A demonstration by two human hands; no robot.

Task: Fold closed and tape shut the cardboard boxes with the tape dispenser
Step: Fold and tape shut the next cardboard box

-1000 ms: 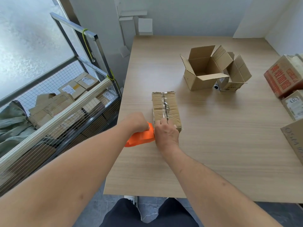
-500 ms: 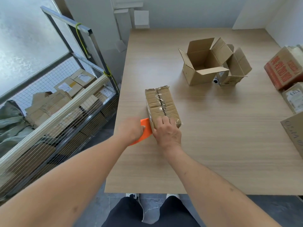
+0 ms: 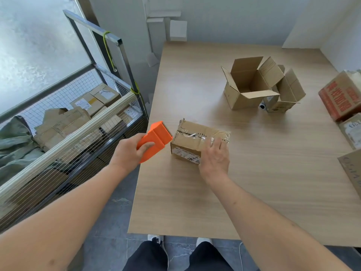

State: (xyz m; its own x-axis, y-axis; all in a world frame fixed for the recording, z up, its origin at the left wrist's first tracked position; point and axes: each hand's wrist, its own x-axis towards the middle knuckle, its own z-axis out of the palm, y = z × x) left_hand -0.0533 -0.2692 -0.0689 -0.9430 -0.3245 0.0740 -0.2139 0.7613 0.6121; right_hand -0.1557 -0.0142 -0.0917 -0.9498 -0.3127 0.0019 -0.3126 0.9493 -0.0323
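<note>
A small closed cardboard box (image 3: 192, 139), with shiny tape along its top seam, lies near the left edge of the wooden table (image 3: 254, 182). My right hand (image 3: 214, 160) rests on the box's near right corner, fingers spread over the top and front. My left hand (image 3: 130, 151) grips the orange tape dispenser (image 3: 155, 140), whose front end is at the box's left end. Two open boxes stand further back: a larger one (image 3: 248, 85) with flaps up and a smaller one (image 3: 283, 94) behind it.
A wire cage cart (image 3: 78, 124) holding several cardboard boxes stands left of the table. More boxes, one with red print (image 3: 341, 94), line the table's right edge. A small dark roll (image 3: 262, 106) lies beside the open boxes. My feet are below the near edge.
The box has been turned from lengthwise to lying across, left to right. My left hand has brought the dispenser up to the box's left end; my right hand shifted to the right corner.
</note>
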